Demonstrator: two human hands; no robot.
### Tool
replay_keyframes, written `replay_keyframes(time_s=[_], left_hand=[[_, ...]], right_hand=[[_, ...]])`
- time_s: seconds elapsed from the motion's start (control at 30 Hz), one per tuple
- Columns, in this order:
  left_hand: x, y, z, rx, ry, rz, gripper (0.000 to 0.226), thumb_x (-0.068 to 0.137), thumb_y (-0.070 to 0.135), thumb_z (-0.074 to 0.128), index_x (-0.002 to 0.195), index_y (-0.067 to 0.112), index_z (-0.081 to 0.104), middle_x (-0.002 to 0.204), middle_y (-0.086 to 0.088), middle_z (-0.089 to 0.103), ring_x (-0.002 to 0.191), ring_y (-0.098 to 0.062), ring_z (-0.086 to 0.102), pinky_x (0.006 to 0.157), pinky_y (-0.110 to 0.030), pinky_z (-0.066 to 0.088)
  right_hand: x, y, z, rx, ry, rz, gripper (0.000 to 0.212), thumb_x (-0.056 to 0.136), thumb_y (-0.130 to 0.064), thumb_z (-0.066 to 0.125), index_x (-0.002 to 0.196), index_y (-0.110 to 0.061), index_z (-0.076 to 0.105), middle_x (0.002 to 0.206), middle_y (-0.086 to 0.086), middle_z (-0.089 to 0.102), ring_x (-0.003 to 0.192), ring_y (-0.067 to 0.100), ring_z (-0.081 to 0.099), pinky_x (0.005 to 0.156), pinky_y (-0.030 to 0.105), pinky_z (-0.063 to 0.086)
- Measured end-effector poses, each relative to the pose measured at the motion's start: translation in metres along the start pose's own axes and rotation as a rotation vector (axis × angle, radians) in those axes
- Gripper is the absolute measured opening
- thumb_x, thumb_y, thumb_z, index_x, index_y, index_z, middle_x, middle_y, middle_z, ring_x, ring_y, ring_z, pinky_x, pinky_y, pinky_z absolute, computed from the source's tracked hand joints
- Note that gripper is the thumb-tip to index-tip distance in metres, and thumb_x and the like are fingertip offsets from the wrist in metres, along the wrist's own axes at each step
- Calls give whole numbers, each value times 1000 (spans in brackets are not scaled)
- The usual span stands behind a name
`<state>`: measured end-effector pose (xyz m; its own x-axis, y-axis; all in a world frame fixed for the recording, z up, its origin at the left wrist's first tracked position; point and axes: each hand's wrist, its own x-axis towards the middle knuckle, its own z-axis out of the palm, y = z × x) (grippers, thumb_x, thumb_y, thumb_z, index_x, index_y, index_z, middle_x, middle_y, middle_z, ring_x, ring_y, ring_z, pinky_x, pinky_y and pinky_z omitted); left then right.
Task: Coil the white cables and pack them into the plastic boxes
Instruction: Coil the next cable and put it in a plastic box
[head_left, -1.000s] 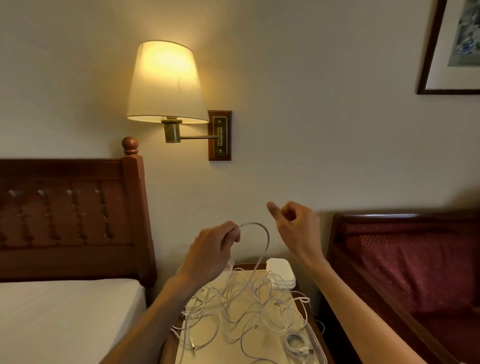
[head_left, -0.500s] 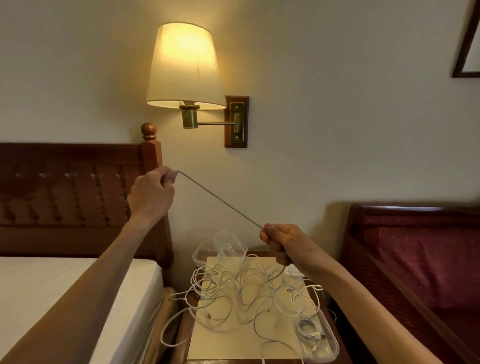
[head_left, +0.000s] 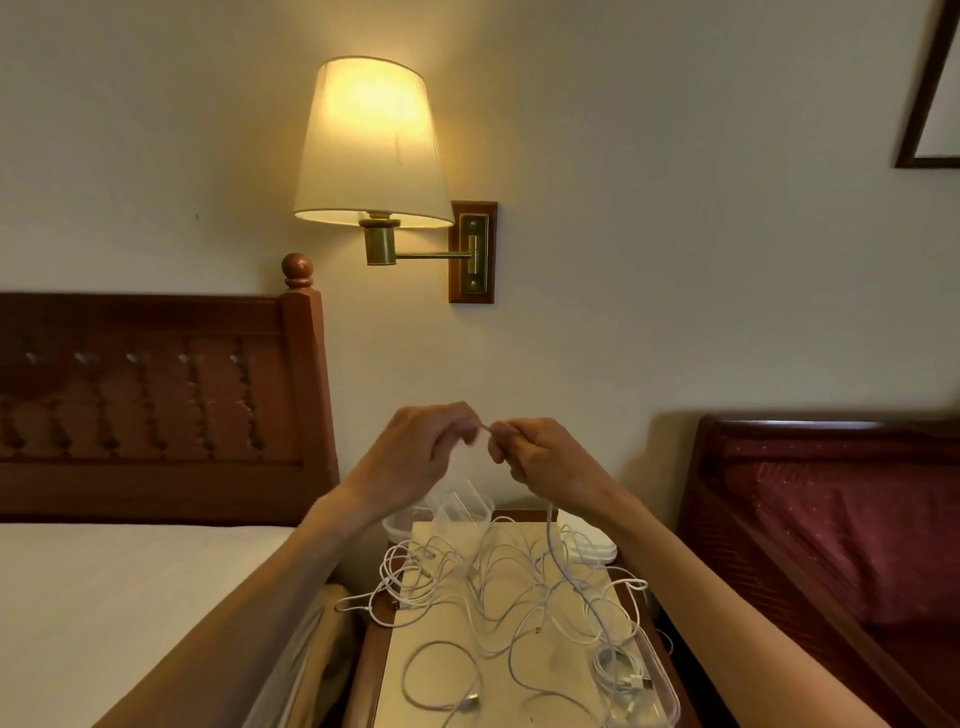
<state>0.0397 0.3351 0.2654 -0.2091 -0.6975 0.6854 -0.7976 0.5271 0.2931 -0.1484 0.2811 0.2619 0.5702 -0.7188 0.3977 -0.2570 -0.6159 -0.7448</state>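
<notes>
My left hand (head_left: 415, 457) and my right hand (head_left: 540, 460) meet above the nightstand, fingertips almost touching. Both pinch the same white cable (head_left: 551, 530), which drops from my right hand down into the tangle. A heap of loose white cables (head_left: 498, 577) sprawls over the nightstand top (head_left: 405, 675). A clear plastic box (head_left: 660, 680) at the front right holds a coiled cable (head_left: 618, 670). More clear plastic boxes (head_left: 462, 506) stand at the back of the nightstand, partly behind my left wrist. White lids (head_left: 592, 545) are stacked at the back right.
A bed with white sheet (head_left: 130, 597) and wooden headboard (head_left: 156, 405) lies to the left. A second bed with red cover (head_left: 852, 525) sits on the right. A lit wall lamp (head_left: 371, 150) hangs above. Some cables trail over the nightstand's left edge.
My left hand has come down and right from beside the headboard to meet my right hand, which rose slightly. The taut stretch of cable between them is now gathered.
</notes>
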Motion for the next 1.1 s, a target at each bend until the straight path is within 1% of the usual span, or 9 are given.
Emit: replay_keyframes(time_s=[0.13,0.27,0.4,0.53,0.7,0.8,0.9,0.97,1.1], left_hand=[[1,-41,-68,175,408,-398,25,98,1,43,94,15,64,97,2,64,83,-14,57,74,-26,40],[-7,-60,-73,371,-174,-624,32,98,7,45,117,23,66,132,-7,58,111,-25,55,90,-34,46],[-3,-19,-27,56,-214,-283,49,100,5,42,147,19,40,145,11,38,138,-7,32,113,-20,23],[1,3,14,-156,-249,-161,20,103,14,43,105,22,61,92,2,67,79,-8,62,73,-29,51],[17,-17,-29,44,195,-157,21,101,3,43,99,13,61,98,8,62,80,-9,58,71,-12,40],[18,-34,-57,96,316,-281,20,104,16,42,101,13,61,94,-1,65,71,-8,55,63,-20,41],[12,-42,-49,159,-86,-526,17,100,23,50,115,19,57,121,-8,58,104,-26,57,86,-39,48],[9,-34,-38,206,-257,-514,50,93,32,62,137,21,42,144,-6,39,135,-28,35,111,-47,33],[14,-7,-18,259,26,-230,86,93,48,55,155,13,6,160,-9,17,148,-29,11,119,-59,12]], right_hand=[[-35,41,-9,260,-53,186,39,105,-23,36,71,-14,52,52,-4,35,43,7,27,40,18,24],[-32,55,-7,84,70,156,39,104,-21,40,68,-16,53,51,-5,39,44,8,31,47,27,28],[-3,25,5,-207,117,-11,43,101,-14,45,59,-22,50,51,-11,46,47,3,44,54,16,30],[17,-1,3,-256,127,-82,40,101,-15,44,63,-17,55,53,-10,48,48,4,43,54,17,31],[-5,19,-7,253,-4,142,40,105,-28,36,70,-15,51,54,-5,34,45,8,28,44,23,21],[-23,41,-8,297,-11,155,40,106,-27,34,71,-15,49,53,-6,31,44,9,25,44,26,19],[-13,34,-8,225,102,184,39,106,-26,35,71,-13,49,53,-5,35,43,8,29,41,22,22],[-1,23,-8,106,140,137,39,105,-22,38,70,-11,52,52,-6,40,44,9,33,42,21,27],[14,7,-12,-133,136,-15,42,103,-15,39,64,-12,55,54,-9,48,43,3,41,52,15,34]])
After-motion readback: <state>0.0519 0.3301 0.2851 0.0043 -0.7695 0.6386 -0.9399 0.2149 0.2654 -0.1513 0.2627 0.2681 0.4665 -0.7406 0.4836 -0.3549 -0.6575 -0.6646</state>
